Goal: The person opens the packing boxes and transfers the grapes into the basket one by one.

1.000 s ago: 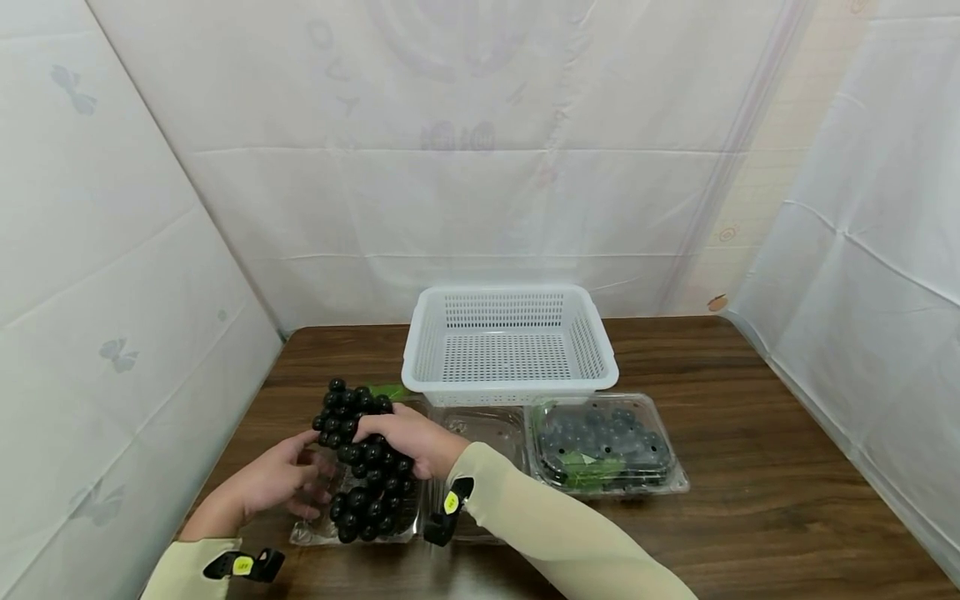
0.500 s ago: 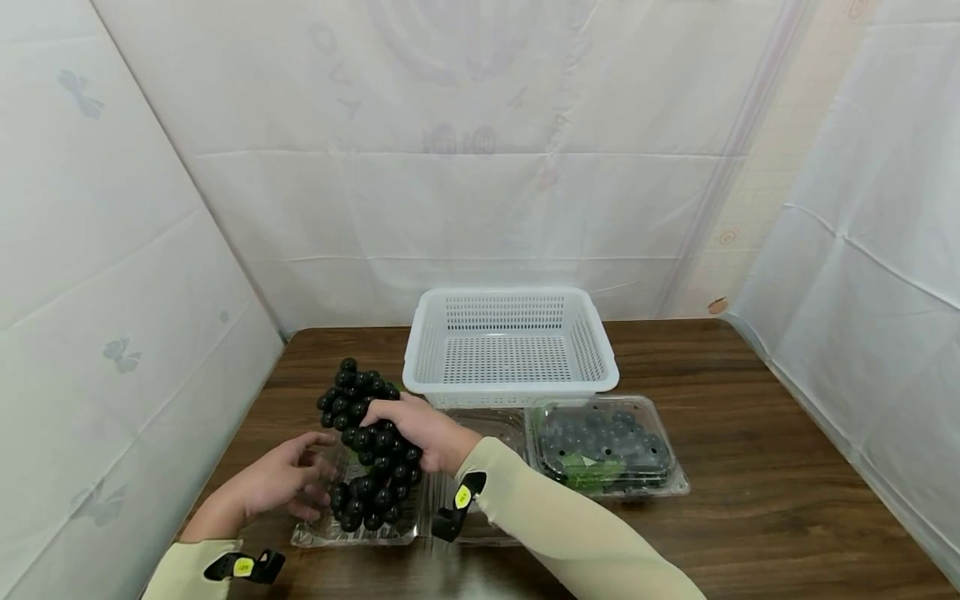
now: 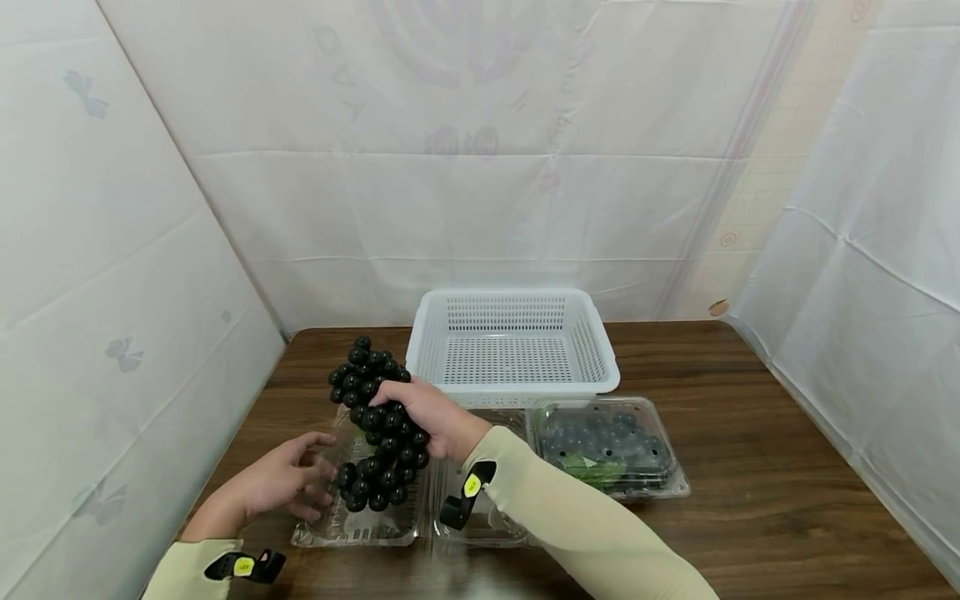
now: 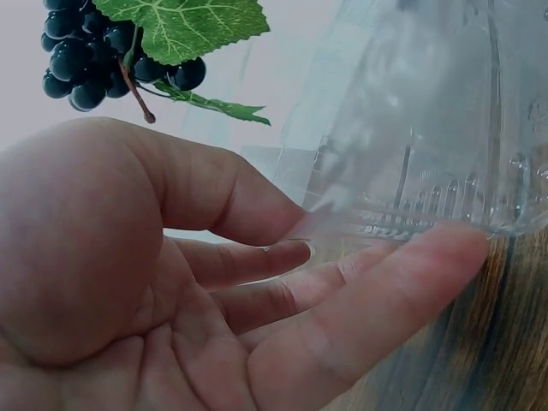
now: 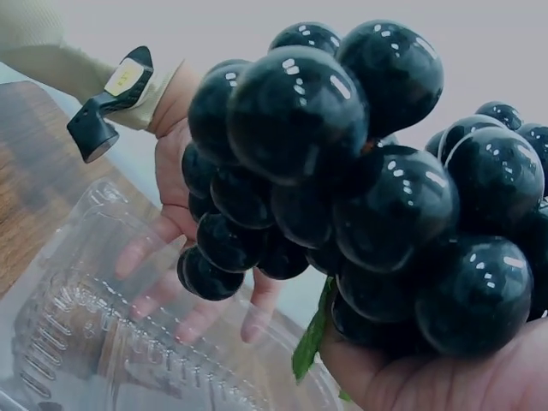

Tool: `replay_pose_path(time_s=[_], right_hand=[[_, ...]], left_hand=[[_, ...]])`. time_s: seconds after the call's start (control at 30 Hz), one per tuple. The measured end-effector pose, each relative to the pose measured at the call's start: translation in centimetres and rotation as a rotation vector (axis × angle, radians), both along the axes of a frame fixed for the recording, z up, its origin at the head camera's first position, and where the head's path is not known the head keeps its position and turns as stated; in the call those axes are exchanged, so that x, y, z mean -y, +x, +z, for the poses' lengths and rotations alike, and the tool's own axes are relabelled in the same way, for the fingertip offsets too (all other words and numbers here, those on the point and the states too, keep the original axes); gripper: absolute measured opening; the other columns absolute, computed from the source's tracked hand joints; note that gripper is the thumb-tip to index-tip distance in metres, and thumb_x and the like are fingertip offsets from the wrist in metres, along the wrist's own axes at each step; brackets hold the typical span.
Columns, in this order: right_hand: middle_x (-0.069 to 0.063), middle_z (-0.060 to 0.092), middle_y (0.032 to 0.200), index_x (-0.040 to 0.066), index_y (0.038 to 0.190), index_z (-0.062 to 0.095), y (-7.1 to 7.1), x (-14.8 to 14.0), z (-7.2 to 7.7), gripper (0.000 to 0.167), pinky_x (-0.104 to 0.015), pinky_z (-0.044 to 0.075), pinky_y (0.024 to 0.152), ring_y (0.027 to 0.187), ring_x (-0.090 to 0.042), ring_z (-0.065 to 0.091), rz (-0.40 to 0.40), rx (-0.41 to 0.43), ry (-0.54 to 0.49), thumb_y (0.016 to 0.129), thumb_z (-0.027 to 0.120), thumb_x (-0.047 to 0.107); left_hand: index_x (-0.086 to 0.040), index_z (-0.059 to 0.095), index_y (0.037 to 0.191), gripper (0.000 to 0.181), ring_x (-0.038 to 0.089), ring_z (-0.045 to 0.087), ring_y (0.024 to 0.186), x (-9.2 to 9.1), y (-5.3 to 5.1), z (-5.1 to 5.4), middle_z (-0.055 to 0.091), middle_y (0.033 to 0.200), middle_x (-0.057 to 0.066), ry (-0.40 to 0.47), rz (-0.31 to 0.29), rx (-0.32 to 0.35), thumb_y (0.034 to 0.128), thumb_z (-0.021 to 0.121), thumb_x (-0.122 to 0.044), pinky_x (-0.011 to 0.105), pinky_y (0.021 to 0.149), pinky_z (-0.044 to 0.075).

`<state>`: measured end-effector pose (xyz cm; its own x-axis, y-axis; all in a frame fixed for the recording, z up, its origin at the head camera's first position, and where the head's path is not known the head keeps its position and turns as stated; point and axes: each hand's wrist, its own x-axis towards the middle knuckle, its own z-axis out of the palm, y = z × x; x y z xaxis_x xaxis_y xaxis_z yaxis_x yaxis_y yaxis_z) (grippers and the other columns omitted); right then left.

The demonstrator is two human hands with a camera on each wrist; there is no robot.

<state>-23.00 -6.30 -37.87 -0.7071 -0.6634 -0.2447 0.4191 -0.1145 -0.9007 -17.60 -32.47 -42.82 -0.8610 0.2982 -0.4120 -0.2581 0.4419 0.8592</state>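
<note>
Right hand [image 3: 431, 412]: fingers curled round the black grape bunch [image 3: 392, 446], holding it above the open clear container [image 3: 360, 531]. Over the last second the bunch has risen toward 12 o'clock; judged by that, it is coming free of its packing. Left hand [image 3: 277, 482], at 8 o'clock of the bunch, keeps its place, apparently steadying; its fingers lie loosely bent at the container's wall, cannot tell whether pinching. Grapes round, glossy, likely artificial; leaf [image 4: 201, 30] green, pale-veined; stem [image 4: 135, 92] brown, thin. Container thin, ribbed, see-through. Closed container [image 3: 680, 487] at 3 o'clock: domed, pierced lid, dark fruit inside. White basket [image 3: 525, 387] at 2 o'clock: slotted walls, mesh floor. Worktop [image 3: 772, 458] dark, wood-grained.
</note>
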Motion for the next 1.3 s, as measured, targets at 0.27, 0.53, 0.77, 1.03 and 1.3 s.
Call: replay_pose_path(time_s=[0.27,0.53,0.77,1.03,1.3], right_hand=[[0.002,0.067,0.091,0.018,0.114,0.061,-0.7,-0.5,0.7,0.03,-0.032,0.058,0.063,0.074,-0.013,0.065,-0.037,0.008,-0.013,0.084,0.061,0.022],[0.001,0.064,0.093,0.017,0.118,0.06,-1.5,-1.2,1.4,0.032,-0.033,0.057,0.063,0.076,-0.013,0.063,-0.056,-0.008,-0.001,0.086,0.061,0.024],[0.002,0.064,0.09,0.018,0.11,0.06,-2.4,-1.7,1.7,0.024,-0.031,0.057,0.064,0.074,-0.012,0.063,-0.097,-0.024,-0.002,0.087,0.061,0.023],[0.0,0.065,0.091,0.015,0.113,0.059,-3.5,-2.1,1.9,0.03,-0.031,0.057,0.066,0.075,-0.014,0.063,-0.128,-0.028,0.025,0.085,0.063,0.026],[-0.001,0.066,0.091,0.013,0.111,0.061,-5.2,-2.7,2.2,0.028,-0.031,0.057,0.067,0.073,-0.014,0.063,-0.178,-0.004,0.034,0.086,0.064,0.026]], left_hand=[[0.008,0.019,0.155,0.067,0.033,0.072,0.092,-0.3,-0.2,0.1,0.059,0.122,0.028,0.0,0.013,0.003,0.0973,0.053,0.003,0.05,0.071,0.064],[0.009,0.02,0.154,0.067,0.032,0.072,0.09,-0.4,-0.1,0.0,0.06,0.12,0.027,0.002,0.007,-0.012,0.0958,0.052,0.005,0.049,0.07,0.064],[0.009,0.02,0.154,0.067,0.032,0.072,0.09,-0.5,0.0,0.1,0.06,0.121,0.028,-0.007,0.01,-0.02,0.0955,0.052,0.005,0.049,0.069,0.064],[0.01,0.02,0.154,0.063,0.032,0.072,0.089,-0.5,0.2,0.1,0.06,0.12,0.029,0.0,0.0,-0.033,0.1,0.051,0.001,0.049,0.069,0.064],[0.01,0.019,0.154,0.063,0.031,0.072,0.088,-0.4,0.3,-0.1,0.06,0.119,0.028,0.0,0.01,-0.031,0.1004,0.051,0.001,0.049,0.068,0.064]])
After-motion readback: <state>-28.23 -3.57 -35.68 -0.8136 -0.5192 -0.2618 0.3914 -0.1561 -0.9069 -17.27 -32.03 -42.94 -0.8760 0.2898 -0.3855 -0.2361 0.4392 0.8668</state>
